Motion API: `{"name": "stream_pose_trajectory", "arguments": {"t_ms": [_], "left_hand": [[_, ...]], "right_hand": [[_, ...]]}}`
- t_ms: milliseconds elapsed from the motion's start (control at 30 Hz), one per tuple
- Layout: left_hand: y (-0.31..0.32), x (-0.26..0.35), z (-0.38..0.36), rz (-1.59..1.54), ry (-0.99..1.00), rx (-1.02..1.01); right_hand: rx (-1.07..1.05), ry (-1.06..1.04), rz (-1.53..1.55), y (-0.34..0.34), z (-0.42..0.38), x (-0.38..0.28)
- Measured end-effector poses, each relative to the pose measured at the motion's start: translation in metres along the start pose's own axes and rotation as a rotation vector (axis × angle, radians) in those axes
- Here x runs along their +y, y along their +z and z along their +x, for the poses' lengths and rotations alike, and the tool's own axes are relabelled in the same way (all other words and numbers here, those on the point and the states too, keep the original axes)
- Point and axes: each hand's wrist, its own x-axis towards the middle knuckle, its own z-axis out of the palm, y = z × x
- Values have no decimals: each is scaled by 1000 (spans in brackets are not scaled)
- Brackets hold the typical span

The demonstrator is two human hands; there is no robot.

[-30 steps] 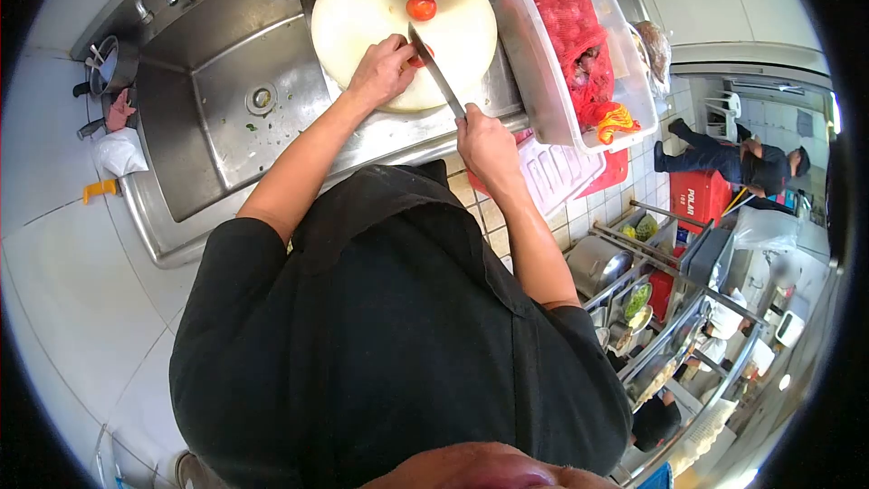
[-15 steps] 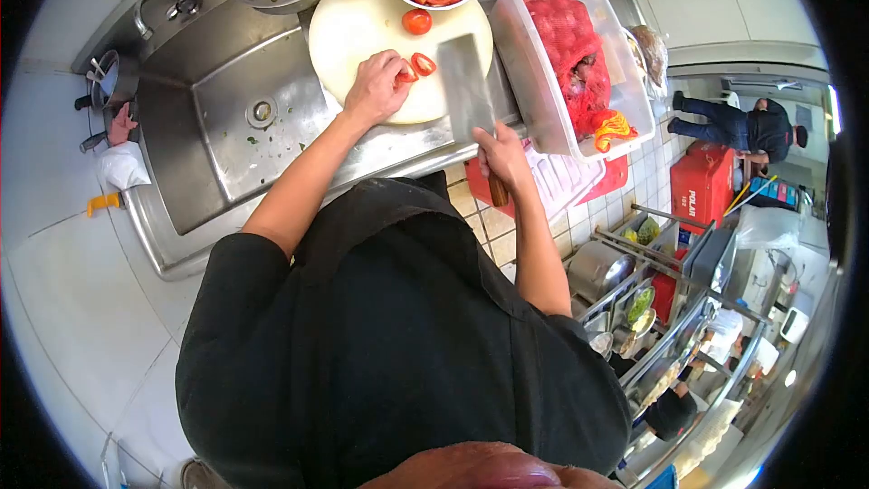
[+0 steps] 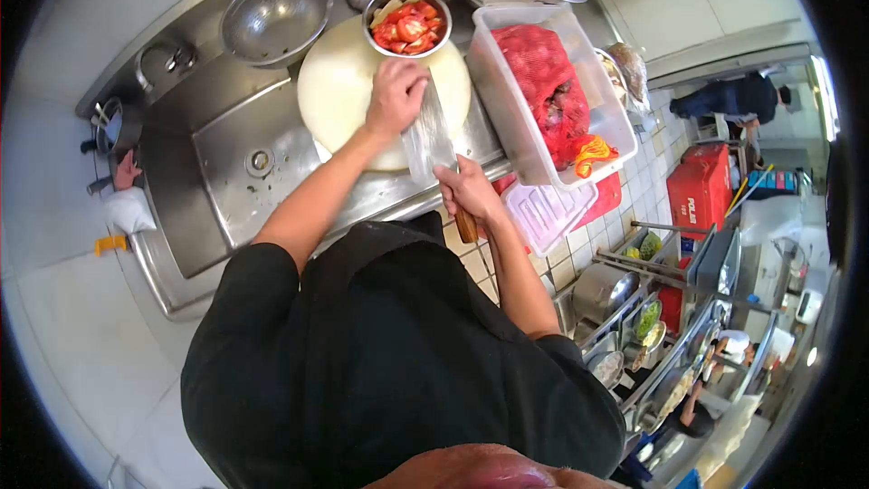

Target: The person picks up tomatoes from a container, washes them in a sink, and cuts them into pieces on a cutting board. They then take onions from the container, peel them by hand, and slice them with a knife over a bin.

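Observation:
My right hand (image 3: 468, 188) grips the wooden handle of a cleaver (image 3: 427, 138), its broad blade lying over the right part of the round cutting board (image 3: 330, 95). My left hand (image 3: 396, 95), slightly blurred, is closed at the far end of the blade, just below a metal bowl (image 3: 368, 25). Whatever is under its curled fingers is hidden. Cut red tomatoes (image 3: 412, 29) and some pale pieces fill the bowl, which stands at the board's far edge.
Left of the board is a steel sink (image 3: 222, 149) with a colander (image 3: 276, 18) behind it. A plastic bin (image 3: 496, 81) holding a red mesh sack (image 3: 543, 72) stands at the right. Beyond are a rack (image 3: 679, 299), a red cooler (image 3: 699, 190) and other people.
My left hand has moved from the board's middle up towards the bowl. The cleaver has shifted left beside it. The tomato pieces on the board no longer show. The camera view has shifted slightly.

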Motion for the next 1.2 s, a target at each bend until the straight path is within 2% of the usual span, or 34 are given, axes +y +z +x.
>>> {"name": "stream_pose_trajectory", "arguments": {"t_ms": [67,133,167,233,267,300,367,433,533,600,667,733,833,933,967,1067,1100,1200], "left_hand": [[5,-5,56,24,102,83],[23,-30,104,-13,108,147],[28,-43,121,-5,77,86],[44,-99,132,64,-77,-170],[46,-108,129,225,55,-106],[34,-95,130,283,91,-95],[8,-62,118,298,177,154],[-7,-66,78,190,60,240],[14,-101,-13,55,-343,93],[22,-76,-26,97,-292,16],[13,-42,-12,188,-349,-96],[22,-55,-4,220,-459,-158],[21,-65,-7,191,-430,-144],[3,-66,-20,-633,-792,-199],[-23,-44,-16,-624,-943,-267],[-64,-31,-40,-1225,-1033,-163],[-76,-32,-46,-1401,-1035,-208],[-95,-25,-62,-1530,-1091,-210]], "right_hand": [[73,-67,9,-3,8,-22],[163,-129,43,-4,17,-41],[196,-137,40,-5,20,-42],[239,-159,-4,-11,24,-37],[249,-169,-47,-12,20,-30],[232,-157,-40,-13,13,-25],[251,-121,-88,-18,6,9],[282,-75,-102,-14,-9,25],[313,9,-70,-11,-13,57],[296,50,-44,-10,-7,79],[342,62,-97,-11,-4,78],[287,73,-136,-15,-1,69],[279,61,-184,-18,0,65],[293,71,-199,-14,-7,57],[301,63,-223,-13,-10,56],[316,54,-182,-7,-11,61],[321,40,-200,-7,-9,63],[325,59,-273,-9,-7,64]]}}
